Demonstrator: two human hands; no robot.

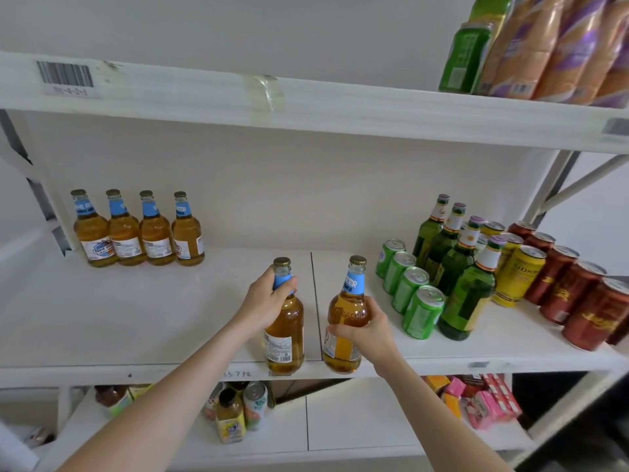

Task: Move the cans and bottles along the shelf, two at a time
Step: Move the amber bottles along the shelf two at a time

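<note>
Four yellow bottles [138, 229] are lined up at the back left of the shelf [136, 318]. Near the front edge, the left bottle [285, 338] is gripped round its neck by the left hand [269, 301], so its blue label [281, 279] is half hidden. Beside it, the right bottle [347, 301] is held round its middle by the right hand [367, 332]. Farther right, red cans [578, 301] are cut off.

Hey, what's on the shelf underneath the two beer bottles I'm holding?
Below the beer bottles, a lower shelf holds juice bottles, a can and pink boxes. The forearms and the shelf edge cover the rest.
</note>
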